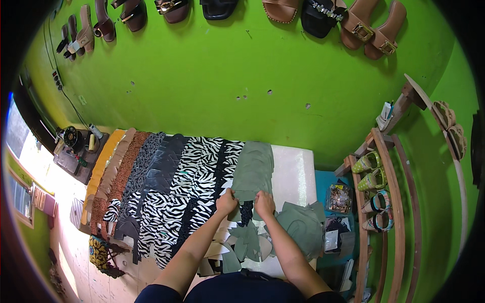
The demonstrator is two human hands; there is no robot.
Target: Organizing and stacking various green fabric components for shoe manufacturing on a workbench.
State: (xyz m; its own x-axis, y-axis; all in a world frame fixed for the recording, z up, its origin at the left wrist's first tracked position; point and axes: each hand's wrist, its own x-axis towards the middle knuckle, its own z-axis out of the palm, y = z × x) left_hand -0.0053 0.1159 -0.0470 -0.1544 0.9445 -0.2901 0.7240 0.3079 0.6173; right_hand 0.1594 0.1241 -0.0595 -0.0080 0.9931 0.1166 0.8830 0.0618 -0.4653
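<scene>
My left hand point(227, 201) and my right hand point(264, 205) are closed on the near edge of a grey-green cut piece point(246, 196), one at each side. The piece lies at the near end of an overlapping row of matching grey-green pieces point(253, 164). Left of that row run zebra-print pieces point(199, 161), also overlapped. Close by my right forearm is a loose pile of grey-green pieces point(301, 227). Smaller grey-green scraps point(246, 241) lie between my forearms, near my body.
Further left are rows of dark grey point(164, 164), brown point(126, 171) and yellow pieces point(102, 171). A sewing machine point(73, 139) stands beyond them. At right, a wooden rack point(391, 202) holds sandals point(371, 177). More sandals point(280, 10) hang on the green wall.
</scene>
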